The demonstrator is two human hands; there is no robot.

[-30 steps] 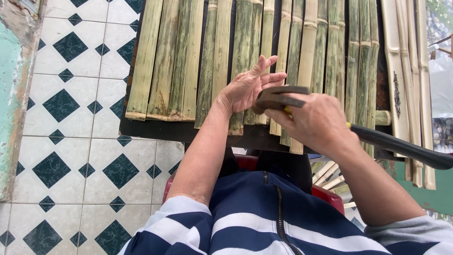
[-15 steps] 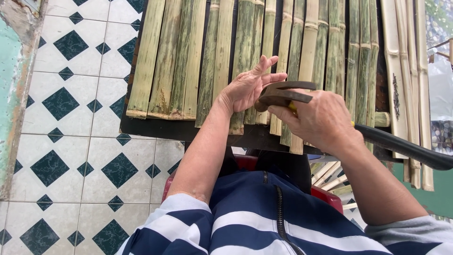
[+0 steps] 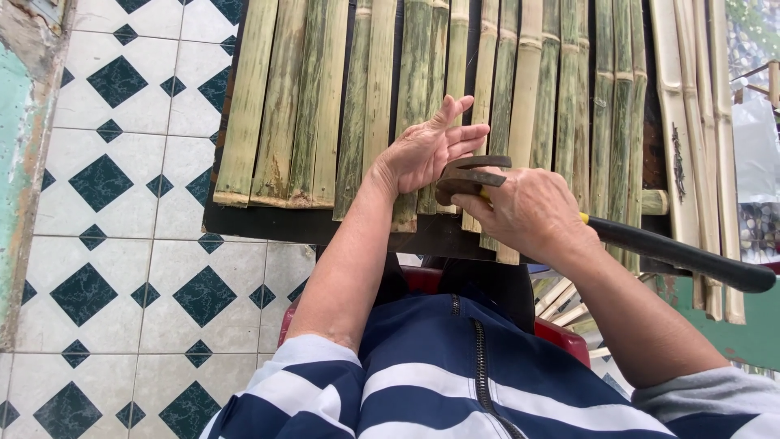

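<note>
Several split bamboo slats (image 3: 313, 106) lie side by side on a dark board (image 3: 268, 223) in front of me. My left hand (image 3: 431, 146) rests flat on the slats near their near ends, fingers spread. My right hand (image 3: 528, 213) grips a claw hammer just behind its rusty head (image 3: 470, 177); its black handle (image 3: 682, 256) runs out to the right under my forearm. The hammer head sits against the fingers of my left hand, over the slat ends.
White floor tiles with dark diamonds (image 3: 114, 244) spread to the left. A red stool edge (image 3: 561, 333) shows under my striped top. More pale bamboo strips (image 3: 699, 138) stand at the right, with loose ones (image 3: 561, 301) below the board.
Both hands and the hammer stay in nearly the same place over the slat ends; the hammer head has shifted only slightly.
</note>
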